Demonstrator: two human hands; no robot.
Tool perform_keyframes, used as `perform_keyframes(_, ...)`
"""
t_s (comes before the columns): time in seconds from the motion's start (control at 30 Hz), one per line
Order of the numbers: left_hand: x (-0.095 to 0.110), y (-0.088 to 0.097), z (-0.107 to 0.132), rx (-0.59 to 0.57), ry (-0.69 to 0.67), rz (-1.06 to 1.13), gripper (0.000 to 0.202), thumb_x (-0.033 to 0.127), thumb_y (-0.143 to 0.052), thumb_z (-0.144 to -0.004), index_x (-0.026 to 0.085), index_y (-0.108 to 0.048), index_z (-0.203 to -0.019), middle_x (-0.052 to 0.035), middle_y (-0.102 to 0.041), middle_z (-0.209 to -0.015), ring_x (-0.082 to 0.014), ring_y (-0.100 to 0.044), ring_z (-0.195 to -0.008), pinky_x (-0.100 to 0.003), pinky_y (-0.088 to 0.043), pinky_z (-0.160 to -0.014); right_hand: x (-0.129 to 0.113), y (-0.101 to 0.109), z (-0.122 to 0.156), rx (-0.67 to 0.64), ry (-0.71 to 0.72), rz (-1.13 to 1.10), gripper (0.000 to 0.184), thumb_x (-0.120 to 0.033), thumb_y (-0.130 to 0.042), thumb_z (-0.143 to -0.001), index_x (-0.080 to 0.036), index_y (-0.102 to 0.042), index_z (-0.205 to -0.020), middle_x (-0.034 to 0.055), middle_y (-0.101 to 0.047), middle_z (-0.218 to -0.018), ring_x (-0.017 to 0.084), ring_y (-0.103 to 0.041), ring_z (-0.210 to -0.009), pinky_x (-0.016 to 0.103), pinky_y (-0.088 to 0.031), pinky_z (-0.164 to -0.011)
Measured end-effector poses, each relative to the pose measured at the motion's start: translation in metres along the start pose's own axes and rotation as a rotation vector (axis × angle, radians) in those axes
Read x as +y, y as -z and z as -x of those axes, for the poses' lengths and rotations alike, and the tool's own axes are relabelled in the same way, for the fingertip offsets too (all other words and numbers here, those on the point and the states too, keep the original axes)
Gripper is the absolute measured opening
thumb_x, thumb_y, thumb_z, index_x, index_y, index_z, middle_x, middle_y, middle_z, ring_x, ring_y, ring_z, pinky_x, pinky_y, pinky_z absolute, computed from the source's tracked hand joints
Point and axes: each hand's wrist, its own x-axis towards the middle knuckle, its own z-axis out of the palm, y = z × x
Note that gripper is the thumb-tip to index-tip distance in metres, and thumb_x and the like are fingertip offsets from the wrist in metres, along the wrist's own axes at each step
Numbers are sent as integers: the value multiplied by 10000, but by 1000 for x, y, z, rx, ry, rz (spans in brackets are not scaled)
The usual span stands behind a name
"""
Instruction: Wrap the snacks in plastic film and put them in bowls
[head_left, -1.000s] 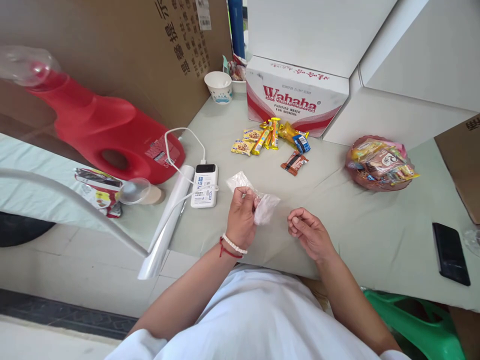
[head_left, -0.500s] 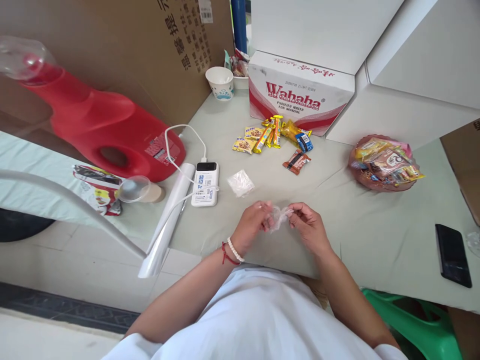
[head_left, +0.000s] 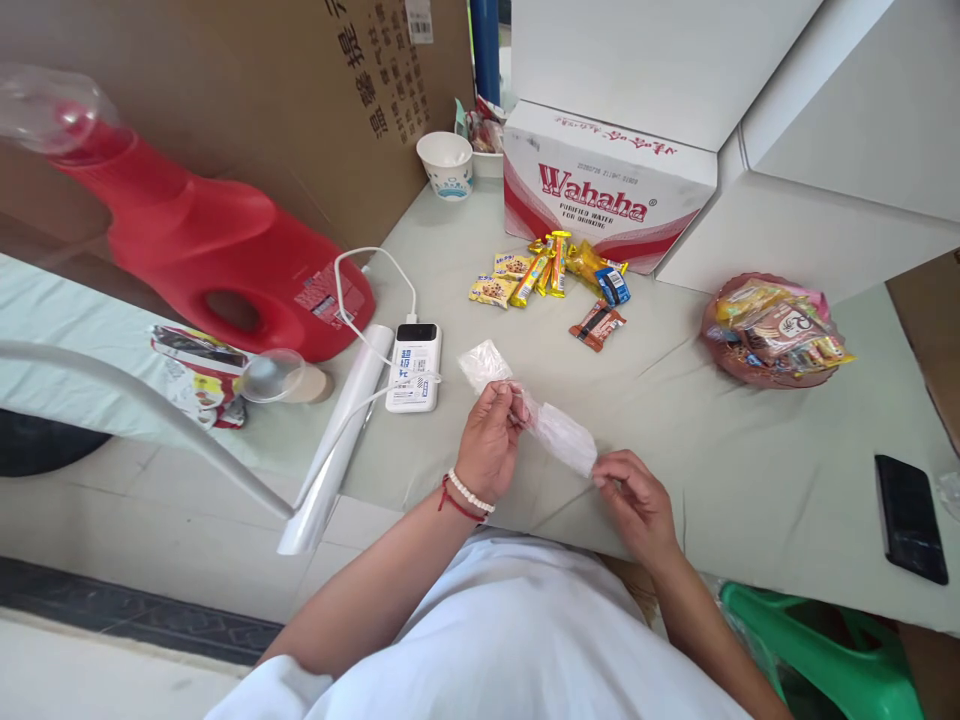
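Note:
Between my two hands stretches a thin, clear plastic bag (head_left: 566, 437), slanting down to the right above the table. The fingers of my left hand (head_left: 491, 440) pinch its upper left end; a white bead bracelet and a red cord circle that wrist. My right hand (head_left: 636, 500) pinches the lower right end between thumb and fingers. Just behind my left hand lies a folded square of clear plastic (head_left: 484, 366), partly covered by the fingers. Farther back are several small wrapped snacks, among them a brown packet (head_left: 597, 325), a blue packet (head_left: 613, 286) and yellow packets (head_left: 491, 290).
A white power bank (head_left: 414, 375) with a cable and a plastic roll (head_left: 337, 450) lie left. A red jug (head_left: 217, 240) stands beyond them. The Wahaha carton (head_left: 600, 190) is at the back. Right are a snack bowl (head_left: 772, 370), a phone (head_left: 910, 518) and a green stool (head_left: 825, 640).
My hands have moved apart, the right one down and to the right. The crumpled plastic bag between them is now drawn out lengthwise. My left hand has shifted nearer the folded plastic square.

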Motion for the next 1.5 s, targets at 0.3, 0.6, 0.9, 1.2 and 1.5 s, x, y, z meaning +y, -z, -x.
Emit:
perform_keyframes(0.3, 10, 0, 14, -398, 186, -117, 487, 594, -760, -827, 212, -690, -1120, -25, -768, -797, -10, -301, -330, -220, -203, -374, -3, 16, -47, 44, -305, -549, 516, -649, -672, -882, -324, -661, -1282, 90, -646, -1352, 225, -643, -1148, 395, -551, -950)
perform_keyframes(0.6, 8, 18, 8, -312, 258, -86, 707, 760, -699, -768, 156, -702, -1136, -118, -776, -887, -48, -378, -464, -228, -230, -453, -16, -17, -74, 14, -409, -682, 328, -457, -902, -712, -208, -711, -805, -5, -665, -761, 138, -602, -729, 272, -502, -737)
perform_keyframes(0.9, -13, 8, 4, -165, 215, 136, 400, 428, -893, -717, 187, -579, -777, 2, -673, -815, -119, -616, -801, -240, -479, -742, -9, -28, -62, 234, -435, -806, 307, -400, -930, -689, -218, -714, -810, -19, -664, -805, 103, -593, -747, 220, -512, -697)
perform_keyframes(1.2, -19, 15, 1, -230, 14, -385, 463, 624, -684, -876, 200, -506, -818, 87, -411, -584, -62, -361, -517, -196, -298, -498, -15, 12, -77, 11, -408, -376, 327, -506, -837, -781, -213, -694, -804, -41, -558, -627, 76, -407, -474, 226, -330, -451)
perform_keyframes(1.5, -4, -2, 9, -396, 265, -160, 494, 706, -610, -877, 248, -429, -907, 61, -621, -787, -21, -252, -334, -213, -176, -344, -20, -9, -62, -85, -346, -784, 772, -914, -442, -801, -348, -673, -1273, 83, -650, -1370, 336, -609, -1223, 533, -502, -968)
